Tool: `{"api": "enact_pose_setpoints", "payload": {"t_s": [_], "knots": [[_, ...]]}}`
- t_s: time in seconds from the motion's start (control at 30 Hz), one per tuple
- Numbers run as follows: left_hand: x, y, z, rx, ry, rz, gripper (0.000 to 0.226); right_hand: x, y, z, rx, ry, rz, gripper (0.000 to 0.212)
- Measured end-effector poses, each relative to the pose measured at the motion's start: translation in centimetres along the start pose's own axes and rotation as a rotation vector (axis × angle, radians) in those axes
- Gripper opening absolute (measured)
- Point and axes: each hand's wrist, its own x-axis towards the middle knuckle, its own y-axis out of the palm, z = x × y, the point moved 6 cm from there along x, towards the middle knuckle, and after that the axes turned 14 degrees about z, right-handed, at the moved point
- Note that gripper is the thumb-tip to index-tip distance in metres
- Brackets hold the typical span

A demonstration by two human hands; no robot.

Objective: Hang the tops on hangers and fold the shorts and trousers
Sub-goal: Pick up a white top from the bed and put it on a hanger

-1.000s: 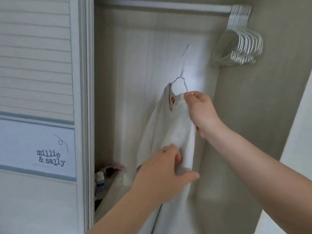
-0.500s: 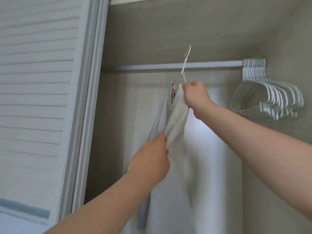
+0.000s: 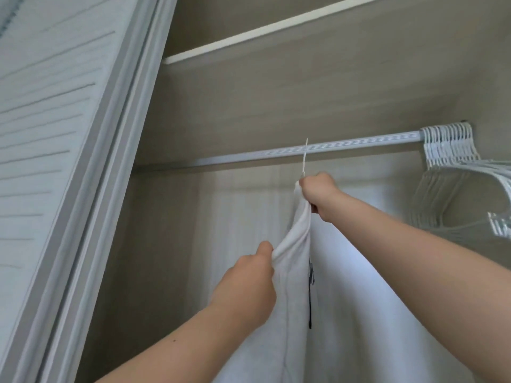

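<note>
A white top (image 3: pixel 298 286) with a dark print hangs on a thin white hanger whose hook (image 3: pixel 305 156) crosses the closet rail (image 3: pixel 249 158); I cannot tell whether the hook rests on the rail. My right hand (image 3: pixel 320 196) grips the hanger's neck together with the top's collar just below the rail. Lower down, my left hand (image 3: pixel 246 286) pinches a fold of the top's fabric at its left edge. The top's lower part runs out of view at the bottom.
Several empty white hangers (image 3: pixel 456 172) are bunched at the rail's right end against the closet side wall. A white louvred sliding door (image 3: pixel 49 134) and its frame stand at the left. A shelf edge (image 3: pixel 262 26) runs above the rail.
Both hands have lifted the top and its hanger from low in the closet up to the rail. The hook now crosses the rail. My view has tilted upward.
</note>
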Motion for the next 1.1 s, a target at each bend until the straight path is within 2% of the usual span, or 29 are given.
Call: {"api": "enact_pose_setpoints", "payload": {"t_s": [0.1,0.23,0.3,0.37,0.43,0.53,0.63,0.73,0.9,1.0,1.1], "knots": [[0.0,1.4,0.7,0.012,-0.017,0.011,0.019,0.0,0.9,-1.4,0.045,-0.002,0.058,0.011],[-0.4,2.5,1.2,-0.031,-0.020,0.012,0.023,-0.9,1.1,-1.6,-0.060,-0.087,0.106,0.019],[-0.8,2.8,1.1,-0.050,0.000,0.016,0.029,-2.1,1.1,-1.0,-0.207,-0.147,0.113,0.020],[-1.3,3.1,1.1,-0.051,0.014,0.023,0.037,-3.9,1.1,-0.2,-0.421,-0.201,0.077,0.042],[-1.9,3.2,1.0,-0.032,-0.005,0.023,0.049,-6.0,1.5,0.3,-0.629,-0.206,0.078,0.050],[-2.6,3.2,1.3,0.050,-0.074,0.008,0.066,-7.8,3.0,-0.2,-0.864,-0.197,0.149,0.041],[-2.9,3.1,1.7,0.134,-0.097,-0.006,0.058,-8.4,4.3,-0.2,-0.961,-0.285,0.121,0.030],[-3.2,2.5,2.4,0.177,-0.101,-0.004,0.042,-8.3,5.8,-0.1,-0.973,-0.351,0.093,0.035],[-3.5,1.3,4.8,0.247,-0.151,0.028,0.037,-6.7,8.4,-0.9,-0.830,-0.401,0.142,0.020],[-3.8,0.7,6.6,0.278,-0.208,0.054,0.035,-5.6,10.3,-1.5,-0.768,-0.422,0.193,0.030],[-4.0,0.3,7.8,0.314,-0.255,0.079,0.035,-4.3,11.9,-2.4,-0.695,-0.437,0.232,0.014]]}}
